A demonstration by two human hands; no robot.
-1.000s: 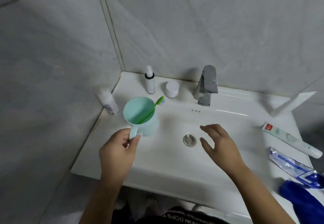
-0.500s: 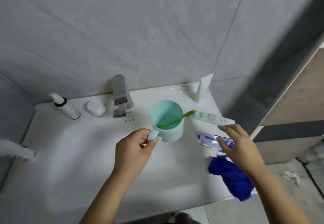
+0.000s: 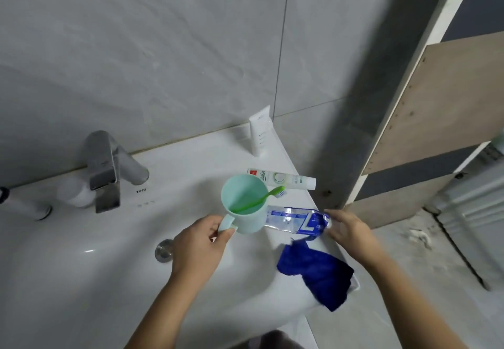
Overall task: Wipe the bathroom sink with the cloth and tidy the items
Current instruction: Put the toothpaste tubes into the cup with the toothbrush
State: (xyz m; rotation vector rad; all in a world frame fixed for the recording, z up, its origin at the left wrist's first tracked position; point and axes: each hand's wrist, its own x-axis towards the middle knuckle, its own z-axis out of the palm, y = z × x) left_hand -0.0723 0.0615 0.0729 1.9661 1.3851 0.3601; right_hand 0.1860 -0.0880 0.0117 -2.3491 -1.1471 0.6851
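1 cup point(image 3: 245, 221), 1 toothbrush point(image 3: 261, 199), 1 cloth point(image 3: 319, 269)

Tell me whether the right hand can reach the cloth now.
Probably yes: the right hand hovers by the blue tube, and the cloth lies uncovered just beside its wrist, nothing between.

Basin point(image 3: 81, 280): open bowl, drain point(image 3: 163, 250) at its floor.
Back ledge: faucet point(image 3: 105, 168) with white jar point(image 3: 72, 193) just beside.
Right rim: green-white tube point(image 3: 286, 179), blue tube point(image 3: 294, 219), cloth point(image 3: 319, 272) lying close together; upright tube point(image 3: 259, 135) by wall.
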